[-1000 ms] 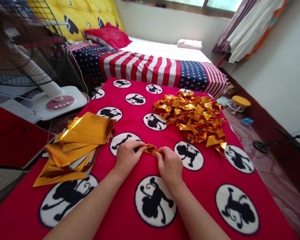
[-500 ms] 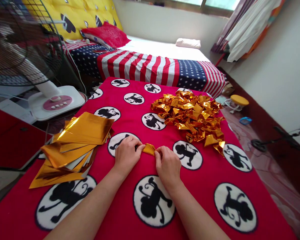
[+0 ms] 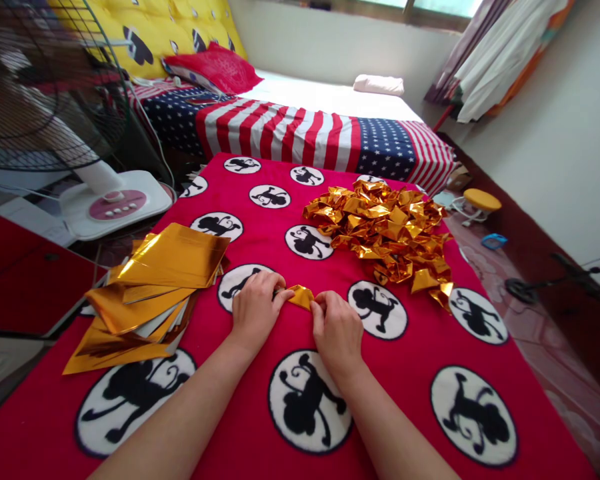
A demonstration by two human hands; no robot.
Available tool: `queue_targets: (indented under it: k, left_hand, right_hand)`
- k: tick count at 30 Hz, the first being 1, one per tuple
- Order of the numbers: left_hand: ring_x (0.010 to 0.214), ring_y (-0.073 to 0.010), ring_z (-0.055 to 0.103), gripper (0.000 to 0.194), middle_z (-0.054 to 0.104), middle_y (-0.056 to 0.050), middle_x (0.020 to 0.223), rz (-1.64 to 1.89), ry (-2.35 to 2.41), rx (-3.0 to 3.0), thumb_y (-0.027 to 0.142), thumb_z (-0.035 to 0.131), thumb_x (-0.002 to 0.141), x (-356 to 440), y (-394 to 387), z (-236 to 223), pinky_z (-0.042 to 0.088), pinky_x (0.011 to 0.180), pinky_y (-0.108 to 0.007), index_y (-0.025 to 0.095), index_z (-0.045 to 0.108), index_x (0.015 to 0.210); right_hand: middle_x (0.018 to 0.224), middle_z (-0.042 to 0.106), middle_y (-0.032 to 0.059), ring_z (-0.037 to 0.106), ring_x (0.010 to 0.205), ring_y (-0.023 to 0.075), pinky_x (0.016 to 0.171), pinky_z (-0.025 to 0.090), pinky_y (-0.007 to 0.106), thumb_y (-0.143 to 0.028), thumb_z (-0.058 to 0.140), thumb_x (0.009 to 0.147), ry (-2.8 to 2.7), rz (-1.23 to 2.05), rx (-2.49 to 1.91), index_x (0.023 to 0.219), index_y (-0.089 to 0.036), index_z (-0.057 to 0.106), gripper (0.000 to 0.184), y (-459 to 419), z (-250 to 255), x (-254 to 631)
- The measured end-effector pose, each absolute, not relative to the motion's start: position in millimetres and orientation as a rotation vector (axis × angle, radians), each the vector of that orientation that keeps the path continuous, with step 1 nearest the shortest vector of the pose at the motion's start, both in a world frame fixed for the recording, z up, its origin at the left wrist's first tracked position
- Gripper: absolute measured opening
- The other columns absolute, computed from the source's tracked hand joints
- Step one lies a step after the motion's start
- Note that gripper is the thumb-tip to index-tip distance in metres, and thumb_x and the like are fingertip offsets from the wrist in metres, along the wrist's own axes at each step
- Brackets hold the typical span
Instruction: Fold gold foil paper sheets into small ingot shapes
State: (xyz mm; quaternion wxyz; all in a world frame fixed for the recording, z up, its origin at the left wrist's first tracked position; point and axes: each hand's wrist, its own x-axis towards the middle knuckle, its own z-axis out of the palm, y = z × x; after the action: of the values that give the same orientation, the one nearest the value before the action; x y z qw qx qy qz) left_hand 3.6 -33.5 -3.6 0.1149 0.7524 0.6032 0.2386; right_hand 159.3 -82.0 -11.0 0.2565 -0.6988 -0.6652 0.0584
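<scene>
Between my two hands is a small folded piece of gold foil paper (image 3: pixel 301 297), low over the red cloth (image 3: pixel 260 233) with round monkey prints. My left hand (image 3: pixel 257 303) pinches its left end between thumb and fingers. Its right end is pinched by my right hand (image 3: pixel 336 327). Fingers cover both ends of the piece. To the left lies a loose, fanned stack of flat gold foil sheets (image 3: pixel 175 257), some showing a pale underside. A heap of folded gold foil pieces (image 3: pixel 385 227) spreads at the back right of the cloth.
A fan with a white base (image 3: pixel 115 203) stands at the left, above a dark red panel (image 3: pixel 35 280). Behind the table is a bed with a flag-patterned cover (image 3: pixel 280 133) and a red pillow (image 3: pixel 215 70). A yellow-topped stool (image 3: pixel 481 199) is on the floor at right.
The left end of the folded paper, with my left thumb, has shifted slightly, and the paper's outline looks a little more peaked. Both hands keep their pinch. The whole view has slid marginally.
</scene>
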Motion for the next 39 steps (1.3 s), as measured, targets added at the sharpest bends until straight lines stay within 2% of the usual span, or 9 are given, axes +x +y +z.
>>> queue_targets:
  k: [15, 26, 34, 39]
  left_hand:
    - [0.084, -0.0181, 0.059, 0.01, 0.066, 0.001, 0.084, 0.787, 1.644, 2.141, 0.03, 0.069, 0.08, -2, -29, -10, 0.04, 0.072, -0.029, 0.023, 0.063, 0.083]
    - [0.084, -0.018, 0.061, 0.01, 0.069, 0.001, 0.084, 0.761, 1.624, 2.13, 0.031, 0.069, 0.079, -3, -28, -11, 0.041, 0.07, -0.028, 0.023, 0.067, 0.084]
    - [0.07, -0.0154, 0.058, 0.01, 0.068, 0.003, 0.073, 0.713, 1.564, 2.031, 0.03, 0.073, 0.073, -10, -32, -5, 0.038, 0.063, -0.026, 0.023, 0.07, 0.08]
    - [0.066, -0.0141, 0.055, 0.009, 0.066, 0.002, 0.071, 0.84, 1.513, 1.985, 0.029, 0.072, 0.073, -11, -35, -7, 0.037, 0.061, -0.025, 0.02, 0.067, 0.074]
  right_hand:
    - [0.086, 0.065, 0.0038, 0.059, 0.078, 0.0198, 0.073, 0.038, 0.03, -0.02, 0.054, 0.091, -1.752, 0.222, -1.872, 0.095, -0.018, 0.061, 0.008, -82, -13, 159]
    - [0.088, 0.068, 0.0031, 0.061, 0.079, 0.0197, 0.072, 0.038, 0.03, -0.02, 0.055, 0.088, -1.645, 0.283, -1.884, 0.092, -0.02, 0.063, 0.009, -82, -12, 157]
    - [0.084, 0.067, -0.0004, 0.06, 0.076, 0.0163, 0.067, 0.039, 0.027, -0.023, 0.059, 0.086, -1.711, 0.393, -1.76, 0.094, -0.024, 0.069, 0.013, -72, -14, 174]
    - [0.085, 0.065, -0.0003, 0.059, 0.074, 0.014, 0.066, 0.04, 0.026, -0.027, 0.061, 0.085, -1.674, 0.427, -1.692, 0.091, -0.025, 0.072, 0.012, -68, -12, 174]
